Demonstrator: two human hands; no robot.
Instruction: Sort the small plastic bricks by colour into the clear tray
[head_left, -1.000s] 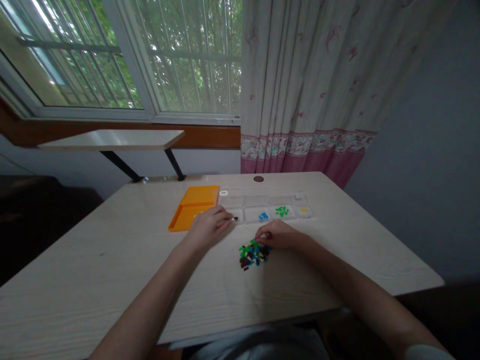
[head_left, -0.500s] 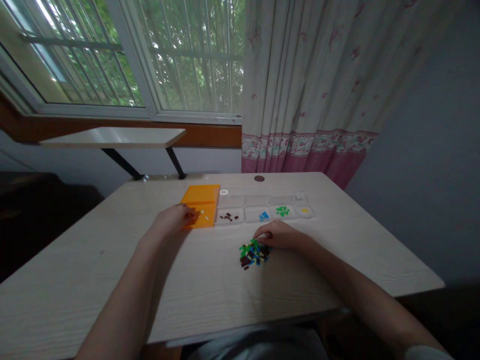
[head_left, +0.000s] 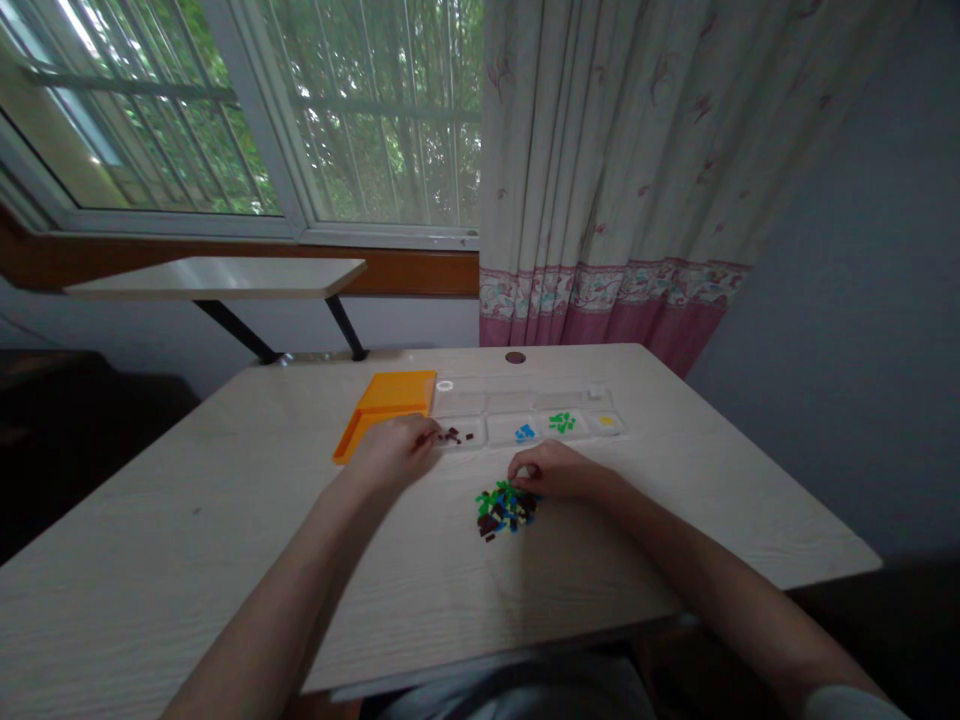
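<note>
My left hand (head_left: 396,450) reaches over the left end of a clear compartment tray (head_left: 501,408), its fingers pinched together beside several dark brown bricks (head_left: 454,436). Whatever sits between those fingertips is too small to make out. Part of the orange box (head_left: 399,390) is hidden behind this hand. My right hand (head_left: 553,468) rests at the back edge of a mixed pile of small toy bricks (head_left: 506,508), green, brown, blue and cream. Its thumb and forefinger curl together at the pile; what they hold, if anything, does not show.
Other tray compartments hold blue bricks (head_left: 524,432), green bricks (head_left: 562,422) and a yellow piece (head_left: 606,421). Behind the tray a round brown disc (head_left: 515,357) is set in the wooden table (head_left: 420,580). A raised shelf (head_left: 225,275) stands at the back left.
My left hand has moved right, from the orange box to the compartment with brown bricks. My right hand stays at the pile, nearly unmoved.
</note>
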